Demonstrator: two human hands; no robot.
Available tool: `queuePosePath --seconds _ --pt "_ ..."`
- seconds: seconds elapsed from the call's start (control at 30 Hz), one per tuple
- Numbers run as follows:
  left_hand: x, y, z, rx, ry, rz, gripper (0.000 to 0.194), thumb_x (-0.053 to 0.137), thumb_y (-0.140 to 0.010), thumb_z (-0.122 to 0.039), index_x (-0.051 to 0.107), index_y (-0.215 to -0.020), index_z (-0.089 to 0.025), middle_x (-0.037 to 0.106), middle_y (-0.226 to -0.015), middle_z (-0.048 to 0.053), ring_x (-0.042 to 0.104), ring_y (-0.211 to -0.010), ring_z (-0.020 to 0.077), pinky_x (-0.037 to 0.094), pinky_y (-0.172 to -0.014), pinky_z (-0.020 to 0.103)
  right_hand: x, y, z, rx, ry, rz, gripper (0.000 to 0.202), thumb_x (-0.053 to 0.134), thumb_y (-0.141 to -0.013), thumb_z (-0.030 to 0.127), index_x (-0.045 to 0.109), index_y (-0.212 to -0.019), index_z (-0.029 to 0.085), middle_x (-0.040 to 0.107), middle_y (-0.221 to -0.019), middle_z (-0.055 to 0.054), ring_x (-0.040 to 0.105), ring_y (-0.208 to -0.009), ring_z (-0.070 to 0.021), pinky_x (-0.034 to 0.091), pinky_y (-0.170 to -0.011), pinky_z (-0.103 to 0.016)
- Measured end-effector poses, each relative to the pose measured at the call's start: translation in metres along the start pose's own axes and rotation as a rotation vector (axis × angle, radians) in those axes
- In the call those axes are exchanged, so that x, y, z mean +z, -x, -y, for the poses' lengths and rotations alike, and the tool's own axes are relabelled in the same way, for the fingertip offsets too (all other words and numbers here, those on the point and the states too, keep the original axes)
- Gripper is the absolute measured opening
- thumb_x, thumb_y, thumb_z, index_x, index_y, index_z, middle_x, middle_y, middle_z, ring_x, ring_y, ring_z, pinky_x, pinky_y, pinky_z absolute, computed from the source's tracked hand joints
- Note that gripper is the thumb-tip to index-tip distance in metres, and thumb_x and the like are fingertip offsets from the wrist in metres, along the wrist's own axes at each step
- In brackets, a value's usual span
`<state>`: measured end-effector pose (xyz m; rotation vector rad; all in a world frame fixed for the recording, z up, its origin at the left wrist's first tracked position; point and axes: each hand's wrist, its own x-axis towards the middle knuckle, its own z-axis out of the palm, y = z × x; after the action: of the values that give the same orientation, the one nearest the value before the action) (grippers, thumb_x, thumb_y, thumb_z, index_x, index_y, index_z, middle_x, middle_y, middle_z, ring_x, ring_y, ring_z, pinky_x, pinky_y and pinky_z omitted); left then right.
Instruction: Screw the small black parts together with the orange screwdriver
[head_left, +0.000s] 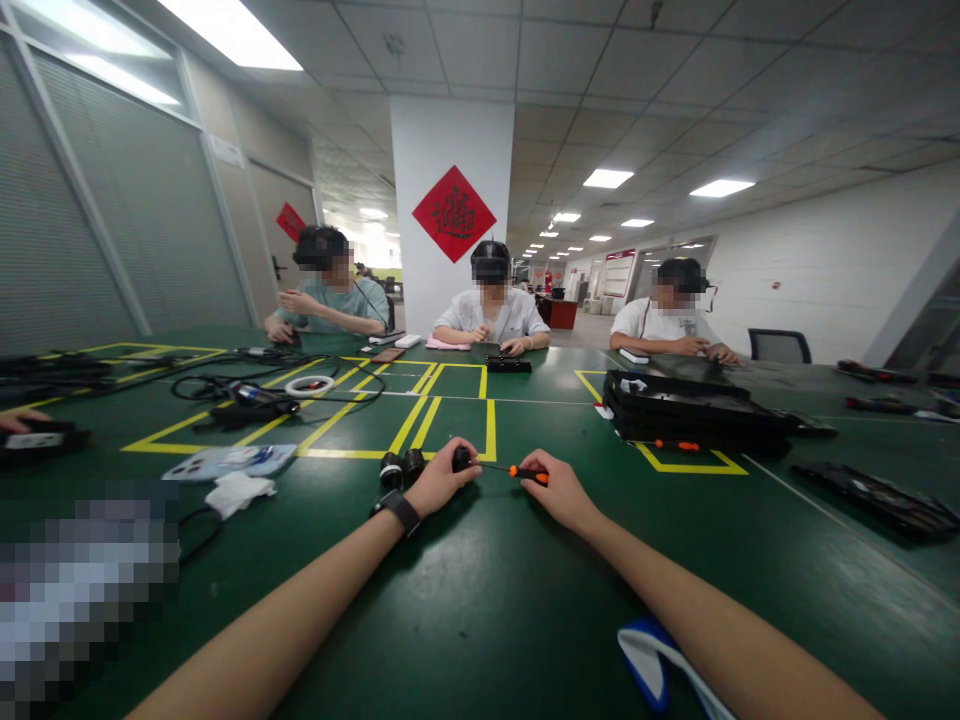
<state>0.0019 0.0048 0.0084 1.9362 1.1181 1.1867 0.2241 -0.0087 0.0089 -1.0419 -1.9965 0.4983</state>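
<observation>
My left hand holds a small black cylindrical part above the green table. In my right hand is a screwdriver with an orange and black handle. Its thin shaft points left, and the tip reaches the black part; exact contact is too small to tell. Two more black cylindrical parts stand on the table just left of my left hand. A dark watch is on my left wrist.
Stacked black trays and an orange tool lie to the right. Cables, a phone and a crumpled tissue lie left. A blue-white strap is near my right forearm. Three people sit across the table.
</observation>
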Motion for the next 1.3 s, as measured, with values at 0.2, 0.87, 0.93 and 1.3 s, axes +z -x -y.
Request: queuePosePath --seconds 0.2,0.87,0.93,1.3 --pt "0.001 0.002 -0.003 0.057 -0.069 -0.014 0.016 0.054 -0.071 -0.026 0.049 -0.084 -0.019 0.054 -0.081 0.000 0.051 -0.077 0.0137 0.040 -0.075 0.028 -0.002 0.001 0.006 -0.001 0.034 0.044 0.017 0.051 -0.074 0.022 0.060 -0.088 0.017 0.062 -0.082 -0.002 0.056 -0.075 -0.0132 0.043 -0.072 -0.026" --pt "-0.001 -0.001 0.002 0.031 -0.025 -0.049 0.018 0.055 -0.070 -0.025 0.049 -0.085 -0.018 0.054 -0.080 0.000 0.051 -0.076 0.0132 0.041 -0.075 0.029 -0.006 0.002 0.008 -0.027 0.095 0.031 0.019 0.050 -0.078 0.027 0.064 -0.086 0.017 0.064 -0.085 -0.003 0.056 -0.077 -0.0139 0.042 -0.073 -0.026" --pt "-0.001 0.000 0.001 0.024 -0.008 -0.048 0.018 0.055 -0.070 -0.025 0.049 -0.085 -0.018 0.055 -0.080 0.000 0.052 -0.075 0.0131 0.041 -0.075 0.029 -0.006 0.002 0.006 -0.014 0.101 0.031 0.019 0.050 -0.077 0.028 0.064 -0.084 0.017 0.063 -0.082 -0.003 0.056 -0.074 -0.0135 0.042 -0.070 -0.025" --pt "-0.002 0.000 0.001 0.001 0.048 -0.022 0.026 0.062 -0.065 -0.028 0.050 -0.086 -0.018 0.057 -0.078 -0.001 0.054 -0.071 0.0121 0.043 -0.073 0.029 -0.006 0.001 -0.002 0.044 0.127 0.006 0.018 0.052 -0.074 0.029 0.064 -0.080 0.017 0.063 -0.075 -0.002 0.056 -0.066 -0.0130 0.043 -0.065 -0.024"
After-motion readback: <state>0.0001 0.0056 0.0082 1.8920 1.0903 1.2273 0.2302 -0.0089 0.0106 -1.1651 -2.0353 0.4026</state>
